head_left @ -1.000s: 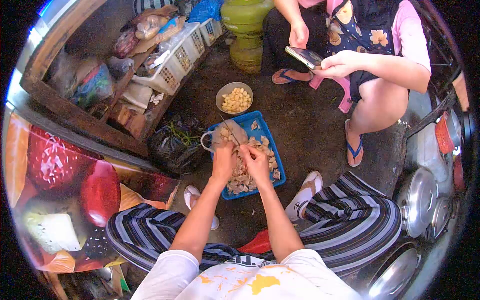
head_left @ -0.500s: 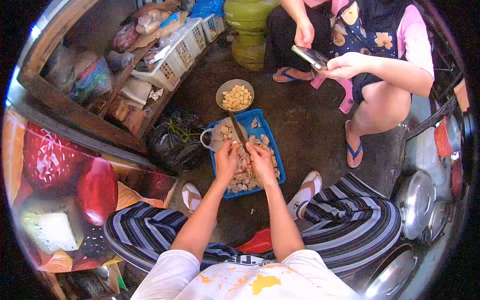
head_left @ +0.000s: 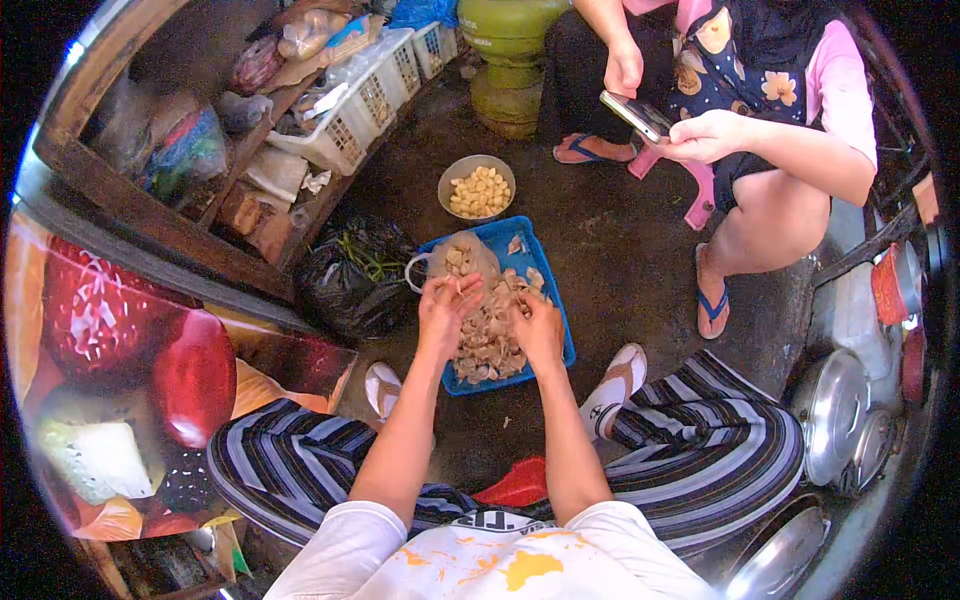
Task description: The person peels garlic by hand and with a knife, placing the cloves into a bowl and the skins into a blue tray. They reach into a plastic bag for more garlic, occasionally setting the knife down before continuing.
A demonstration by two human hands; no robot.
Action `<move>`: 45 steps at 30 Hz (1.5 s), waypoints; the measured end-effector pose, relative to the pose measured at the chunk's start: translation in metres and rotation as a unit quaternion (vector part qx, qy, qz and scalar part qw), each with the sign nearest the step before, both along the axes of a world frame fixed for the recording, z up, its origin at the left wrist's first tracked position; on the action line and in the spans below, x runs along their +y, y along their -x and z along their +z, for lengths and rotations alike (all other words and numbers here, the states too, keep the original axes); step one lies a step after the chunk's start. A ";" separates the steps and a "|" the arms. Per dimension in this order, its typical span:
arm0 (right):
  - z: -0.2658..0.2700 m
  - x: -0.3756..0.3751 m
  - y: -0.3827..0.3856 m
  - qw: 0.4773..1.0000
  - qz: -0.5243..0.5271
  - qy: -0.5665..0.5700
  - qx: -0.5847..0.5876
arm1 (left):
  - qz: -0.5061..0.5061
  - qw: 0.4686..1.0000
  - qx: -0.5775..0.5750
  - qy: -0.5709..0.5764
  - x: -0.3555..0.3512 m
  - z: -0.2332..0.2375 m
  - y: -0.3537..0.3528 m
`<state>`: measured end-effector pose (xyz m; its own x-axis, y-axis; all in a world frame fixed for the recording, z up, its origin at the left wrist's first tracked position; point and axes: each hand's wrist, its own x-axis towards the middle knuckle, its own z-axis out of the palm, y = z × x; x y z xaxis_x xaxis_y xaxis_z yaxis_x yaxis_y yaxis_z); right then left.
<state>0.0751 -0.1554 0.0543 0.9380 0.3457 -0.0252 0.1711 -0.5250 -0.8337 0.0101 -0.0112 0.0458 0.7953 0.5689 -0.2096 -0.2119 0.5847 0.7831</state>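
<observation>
My left hand (head_left: 445, 318) is over the left side of a blue tray (head_left: 563, 335), its fingers curled together around something too small to make out. To its right, my right hand (head_left: 538, 328) reaches down among garlic cloves and loose skins (head_left: 487, 352), fingers pinched; what they hold is hidden. A clear plastic bag (head_left: 462, 250) with a looped handle and some pale pieces lies at the tray's upper left. Just beyond the tray stands a grey bowl (head_left: 443, 192) of peeled cloves (head_left: 480, 193). The knife cannot be made out now.
A black plastic bag (head_left: 345, 290) with green stalks sits left of the tray. White baskets (head_left: 368, 108) line a wooden shelf at upper left. A green gas cylinder (head_left: 505, 75) stands at the back. At right, another person sits holding a phone (head_left: 637, 115); metal lids (head_left: 838, 408) are nearby.
My hands have moved apart; the right one has dropped toward the skins. The knife that showed between them is out of sight. The view has shifted slightly.
</observation>
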 end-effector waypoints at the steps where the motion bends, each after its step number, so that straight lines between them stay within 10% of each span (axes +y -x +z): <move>1: -0.003 -0.001 -0.002 1.000 0.000 0.017 -0.006 | -0.003 1.000 0.009 0.007 0.001 0.001 0.001; 6: 0.005 -0.001 -0.001 0.997 0.016 0.067 -0.023 | -0.013 0.999 0.013 0.042 0.005 -0.006 0.007; 9: -0.020 0.020 -0.002 0.975 0.014 -0.213 -0.064 | -0.017 0.999 0.006 0.049 0.002 -0.004 0.007; 12: -0.015 0.020 0.003 0.944 0.094 -0.230 0.218 | 0.002 0.999 0.017 0.037 0.000 -0.006 0.004; 15: 0.001 0.022 0.010 0.921 0.122 -0.280 0.242 | 0.007 0.999 0.024 0.029 -0.001 -0.006 0.003; 45: 0.005 0.021 0.013 0.928 0.088 -0.297 0.210 | 0.026 0.998 0.023 -0.046 -0.004 -0.002 -0.004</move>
